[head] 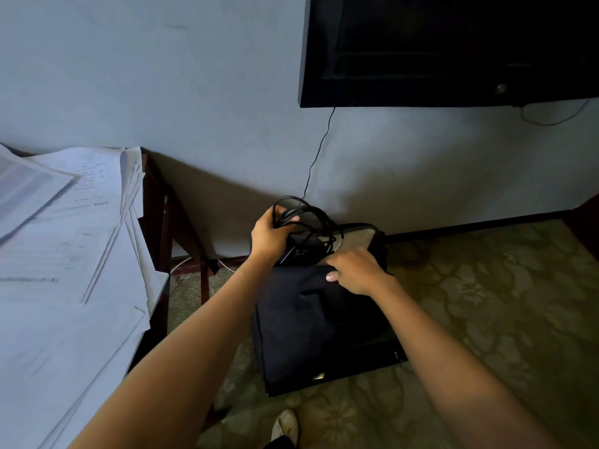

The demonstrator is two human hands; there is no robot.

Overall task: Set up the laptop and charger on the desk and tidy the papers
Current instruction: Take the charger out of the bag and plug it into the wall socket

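One charger [299,249] in left hand [270,236], one bag [308,328] — right hand [355,270] holds

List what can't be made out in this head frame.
Head view:
- Bag interior: hidden by its front panel and the right hand.
- Charger brick: dark, half under the left hand and cable.
- Papers text: blurred; stack cut by left edge.

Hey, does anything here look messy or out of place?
Yes. The papers on the desk are fanned out askew, some sheets overhanging its edge. The charger cable in the left hand is a loose tangle above the bag.
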